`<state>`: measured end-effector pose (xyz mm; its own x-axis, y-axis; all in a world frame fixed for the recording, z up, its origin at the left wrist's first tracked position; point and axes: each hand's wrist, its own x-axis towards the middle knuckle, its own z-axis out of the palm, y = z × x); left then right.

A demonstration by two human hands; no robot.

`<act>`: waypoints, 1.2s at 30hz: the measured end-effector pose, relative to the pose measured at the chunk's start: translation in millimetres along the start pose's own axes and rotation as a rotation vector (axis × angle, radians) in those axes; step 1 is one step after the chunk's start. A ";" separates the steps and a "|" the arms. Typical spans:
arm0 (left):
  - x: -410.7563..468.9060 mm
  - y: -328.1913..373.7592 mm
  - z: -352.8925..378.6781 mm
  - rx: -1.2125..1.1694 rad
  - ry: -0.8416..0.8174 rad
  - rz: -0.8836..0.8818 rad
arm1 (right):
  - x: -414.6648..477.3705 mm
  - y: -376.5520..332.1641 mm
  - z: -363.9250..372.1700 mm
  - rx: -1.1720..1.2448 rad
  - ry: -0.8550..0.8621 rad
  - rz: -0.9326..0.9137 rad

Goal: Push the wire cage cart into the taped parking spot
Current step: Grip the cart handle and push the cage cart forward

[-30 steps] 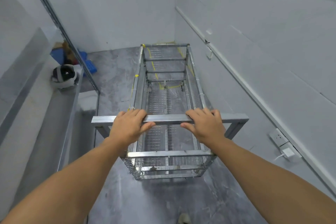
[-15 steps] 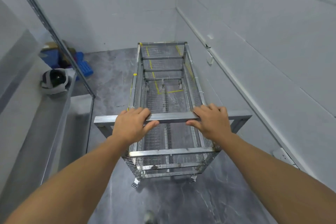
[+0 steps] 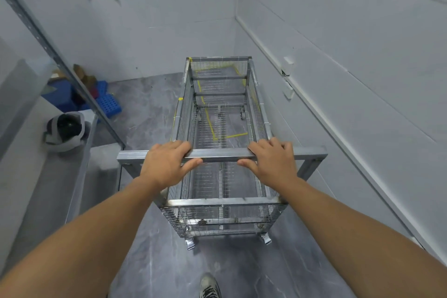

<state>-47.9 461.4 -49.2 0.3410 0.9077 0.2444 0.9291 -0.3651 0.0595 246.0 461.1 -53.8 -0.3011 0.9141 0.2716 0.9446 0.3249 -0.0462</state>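
A long silver wire cage cart (image 3: 225, 205) on castors stands on the grey floor, pointing toward the far corner. Its square metal handle bar (image 3: 220, 153) runs across the near end. My left hand (image 3: 167, 162) grips the bar left of centre and my right hand (image 3: 271, 159) grips it right of centre. Yellow tape lines (image 3: 210, 126) of the parking spot show on the floor through the cart's mesh, reaching to the back wall. The cart's front part stands over the taped area.
The right wall (image 3: 350, 80) runs close beside the cart, with a white box (image 3: 287, 65) on it. A metal shelf (image 3: 60, 176) with a helmet (image 3: 65, 129) is at left. Blue crates (image 3: 106, 101) sit in the far left corner. My shoe (image 3: 210, 285) shows below.
The cart has rolled forward toward the far corner, and more of the taped outline now lies under it. Both hands kept their grip on the bar.
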 end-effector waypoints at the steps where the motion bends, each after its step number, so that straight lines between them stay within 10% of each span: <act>1: 9.3 -9.4 2.2 0.000 -0.009 -0.003 | 12.4 -1.7 3.0 -0.001 -0.004 0.006; 36: 419.5 -209.1 94.9 -0.018 -0.085 -0.016 | 443.8 115.8 113.5 -0.029 -0.146 0.049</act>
<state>-85.6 938.1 -51.0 0.3375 0.9276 0.1599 0.9322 -0.3530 0.0802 206.9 932.0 -47.8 -0.2687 0.9549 0.1268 0.9613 0.2742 -0.0280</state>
